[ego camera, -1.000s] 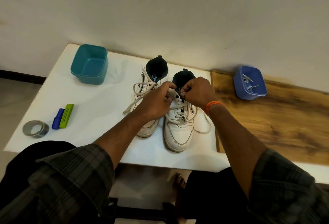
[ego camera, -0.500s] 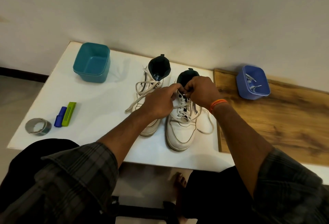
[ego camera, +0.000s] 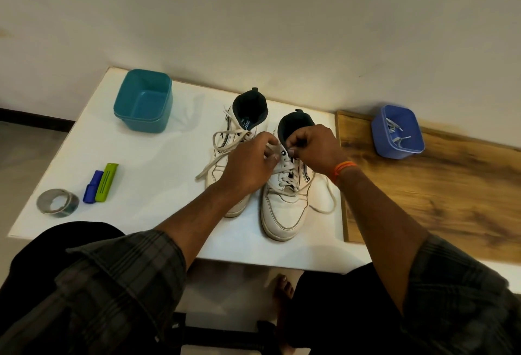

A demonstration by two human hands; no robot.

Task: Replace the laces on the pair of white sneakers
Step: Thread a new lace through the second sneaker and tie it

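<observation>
The right-hand sneaker [ego camera: 284, 202] stands on the white desk [ego camera: 158, 174] with its toe toward the person, so the eyelets face up and both hands can work at its top rows. The lace [ego camera: 324, 202] is threaded through the lower eyelets and one loose end loops out on the desk beside the shoe, slack enough to be drawn. The left hand [ego camera: 248, 168] has its fingers curled at the upper eyelets and seems to pinch the lace there, probably to steady the tongue and flap; the right hand [ego camera: 313, 148] also curls its fingertips over the same spot, apparently nipping the lace end, though the exact grip is too small to tell. The other sneaker [ego camera: 234, 140] sits just beside it, touching or nearly so, its lace loosened and trailing, likely waiting its turn. Further out, a teal tub [ego camera: 143, 101] stands at the back left; a blue tub [ego camera: 397, 132] holding laces rests on the wooden board [ego camera: 451, 199]; tape [ego camera: 57, 202] and a green-and-blue tool [ego camera: 101, 182] lie at the left.
</observation>
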